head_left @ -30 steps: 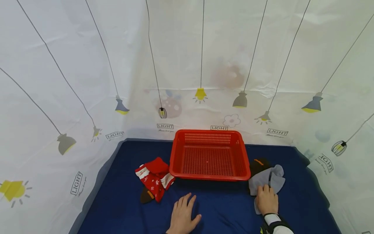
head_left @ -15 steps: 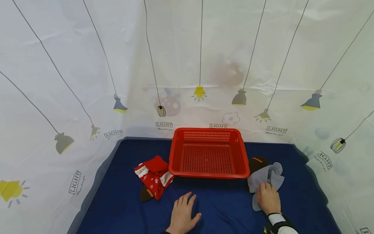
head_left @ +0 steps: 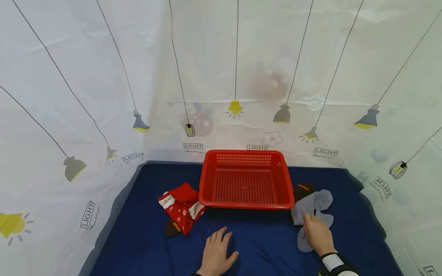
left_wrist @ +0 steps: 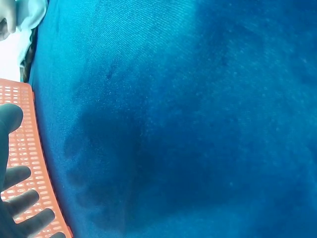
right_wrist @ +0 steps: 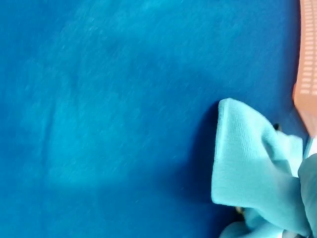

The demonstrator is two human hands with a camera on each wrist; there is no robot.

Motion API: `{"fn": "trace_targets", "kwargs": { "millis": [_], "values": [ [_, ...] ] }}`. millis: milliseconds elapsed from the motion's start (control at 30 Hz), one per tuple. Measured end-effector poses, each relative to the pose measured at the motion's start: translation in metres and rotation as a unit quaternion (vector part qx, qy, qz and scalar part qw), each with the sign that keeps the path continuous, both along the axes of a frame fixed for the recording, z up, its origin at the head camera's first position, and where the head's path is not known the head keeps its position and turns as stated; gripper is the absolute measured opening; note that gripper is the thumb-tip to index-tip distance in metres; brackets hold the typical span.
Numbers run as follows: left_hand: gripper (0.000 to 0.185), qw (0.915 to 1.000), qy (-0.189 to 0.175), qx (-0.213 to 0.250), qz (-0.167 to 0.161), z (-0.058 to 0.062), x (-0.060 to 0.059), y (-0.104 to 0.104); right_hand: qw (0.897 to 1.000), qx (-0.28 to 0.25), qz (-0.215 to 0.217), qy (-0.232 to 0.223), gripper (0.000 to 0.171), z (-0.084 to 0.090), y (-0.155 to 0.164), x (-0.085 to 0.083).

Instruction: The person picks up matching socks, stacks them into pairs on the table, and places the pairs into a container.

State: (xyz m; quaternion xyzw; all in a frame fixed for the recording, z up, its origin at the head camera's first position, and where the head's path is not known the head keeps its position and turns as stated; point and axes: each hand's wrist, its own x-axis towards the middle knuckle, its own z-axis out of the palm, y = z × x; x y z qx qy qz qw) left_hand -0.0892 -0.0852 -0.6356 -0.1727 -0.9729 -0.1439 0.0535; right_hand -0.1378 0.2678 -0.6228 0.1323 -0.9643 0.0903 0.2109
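Observation:
My right hand [head_left: 318,234] pinches a grey sock [head_left: 304,210] at the right of the table. Other grey parts lie around the hand: a rounded end beyond it, one to its right, and one [head_left: 304,243] at its near left. In the right wrist view the sock [right_wrist: 247,158] looks pale teal, its flat cuff towards the middle; only an edge of the hand [right_wrist: 309,183] shows. My left hand [head_left: 215,253] is over the blue cloth near the front, fingers extended and thumb apart, holding nothing. The left wrist view shows its spread fingers [left_wrist: 25,203] overlapping the basket.
A red perforated plastic basket [head_left: 203,184] stands at the back centre. Left of it lie red patterned socks [head_left: 183,211] with a dark brown piece [head_left: 171,229] beneath. Another dark brown piece with an orange mark [head_left: 304,193] lies between basket and grey socks. Printed white sheeting [head_left: 221,57] surrounds the table.
My right hand has drawn slightly nearer and to the right. The grey sock parts have spread, with a rounded end now separate right of the hand. My left hand stays in place.

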Motion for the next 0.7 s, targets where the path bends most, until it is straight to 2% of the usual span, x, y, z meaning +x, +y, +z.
{"fn": "trace_targets", "kwargs": {
  "millis": [233,500,700],
  "values": [
    [0.056,0.9998,-0.019,0.004,0.001,0.003,0.001,0.0,0.999,-0.006,-0.024,-0.048,0.02,0.007,-0.018,0.003],
    [0.052,1.0,-0.009,0.003,-0.001,0.003,0.001,0.001,0.999,-0.027,-0.002,-0.028,0.023,0.009,-0.039,0.001],
    [0.05,0.9998,-0.02,0.0,0.0,0.004,0.001,-0.001,0.999,-0.031,0.018,-0.029,0.024,0.007,-0.059,-0.002]
  ]
}}
